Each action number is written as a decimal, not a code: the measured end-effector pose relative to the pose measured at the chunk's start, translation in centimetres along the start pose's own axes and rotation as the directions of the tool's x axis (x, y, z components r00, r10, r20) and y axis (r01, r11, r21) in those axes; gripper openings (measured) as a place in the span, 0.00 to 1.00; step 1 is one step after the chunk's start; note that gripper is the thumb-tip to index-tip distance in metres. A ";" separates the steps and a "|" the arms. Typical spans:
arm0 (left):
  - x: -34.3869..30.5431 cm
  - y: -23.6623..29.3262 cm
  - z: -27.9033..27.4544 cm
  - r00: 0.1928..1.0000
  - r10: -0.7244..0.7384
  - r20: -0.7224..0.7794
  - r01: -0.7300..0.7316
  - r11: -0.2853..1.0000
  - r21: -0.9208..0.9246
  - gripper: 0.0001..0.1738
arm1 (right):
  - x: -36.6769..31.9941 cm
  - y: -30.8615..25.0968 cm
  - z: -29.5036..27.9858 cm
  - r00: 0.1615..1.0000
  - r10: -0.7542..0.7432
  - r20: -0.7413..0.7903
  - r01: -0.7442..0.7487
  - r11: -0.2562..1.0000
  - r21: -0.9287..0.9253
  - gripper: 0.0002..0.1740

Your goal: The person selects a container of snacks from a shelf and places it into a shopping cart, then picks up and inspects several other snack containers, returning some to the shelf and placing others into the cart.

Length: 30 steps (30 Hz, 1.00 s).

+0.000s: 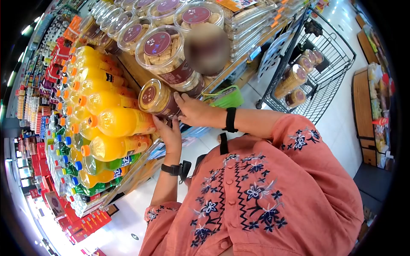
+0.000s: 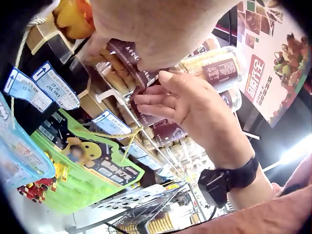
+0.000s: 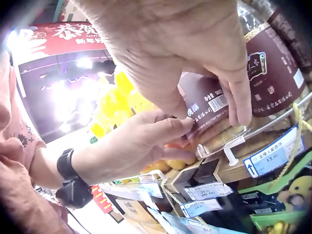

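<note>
A clear round plastic jar of biscuits (image 1: pixel 156 100) with a maroon label stands tilted at the front edge of the display, beside the orange drink bottles. My left hand (image 1: pixel 169 137) holds it low on its near side, with thumb and fingers on either side of the jar in the left wrist view. From the right, my right hand (image 1: pixel 196 112) grips the same jar, its fingers (image 3: pixel 239 100) curved over the labelled front in the right wrist view. Larger biscuit jars (image 1: pixel 160 53) with matching lids stand right behind it.
Orange drink bottles (image 1: pixel 124 121) are packed to the left. A wire rail with price tags (image 3: pixel 273 153) runs along the shelf front. A green bag-shaped holder (image 2: pixel 78 165) hangs below. At the right is a shopping cart (image 1: pixel 333 85) with several biscuit jars inside.
</note>
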State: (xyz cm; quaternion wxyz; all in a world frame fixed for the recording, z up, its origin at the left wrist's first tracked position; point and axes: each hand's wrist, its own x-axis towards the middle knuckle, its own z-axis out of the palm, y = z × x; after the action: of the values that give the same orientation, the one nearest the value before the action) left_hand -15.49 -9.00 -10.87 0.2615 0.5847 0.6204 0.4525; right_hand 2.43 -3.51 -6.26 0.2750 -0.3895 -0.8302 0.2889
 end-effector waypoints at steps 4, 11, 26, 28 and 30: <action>-0.3 -0.4 0.7 0.999 0.016 -0.037 -0.019 0.998 -0.067 0.49 | 0.6 0.1 0.9 0.998 0.057 0.012 -0.057 0.998 0.007 0.50; 0.6 -1.4 1.2 0.998 0.030 -0.052 -0.027 0.998 0.063 0.49 | 1.6 0.5 1.2 0.982 0.155 0.106 -0.157 0.988 0.009 0.53; -0.5 -0.5 -0.3 0.999 -0.036 0.013 0.037 0.993 -0.112 0.35 | -0.6 3.7 -0.2 0.982 0.144 0.122 -0.163 0.972 0.168 0.30; -0.7 0.3 -0.8 0.983 -0.180 0.027 0.182 0.980 -0.081 0.30 | -1.2 5.0 -0.5 0.987 0.128 0.102 -0.150 0.955 0.255 0.22; -1.0 -0.1 -1.0 0.977 -0.214 0.020 0.215 0.975 -0.057 0.24 | -2.4 5.5 -1.8 0.968 0.205 0.147 -0.240 0.929 0.281 0.19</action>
State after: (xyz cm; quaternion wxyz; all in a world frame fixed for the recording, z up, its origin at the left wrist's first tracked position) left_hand -16.20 -10.17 -10.75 0.3303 0.5096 0.6644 0.4356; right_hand 7.65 -2.05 -9.44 0.2476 -0.4183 -0.7422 0.4615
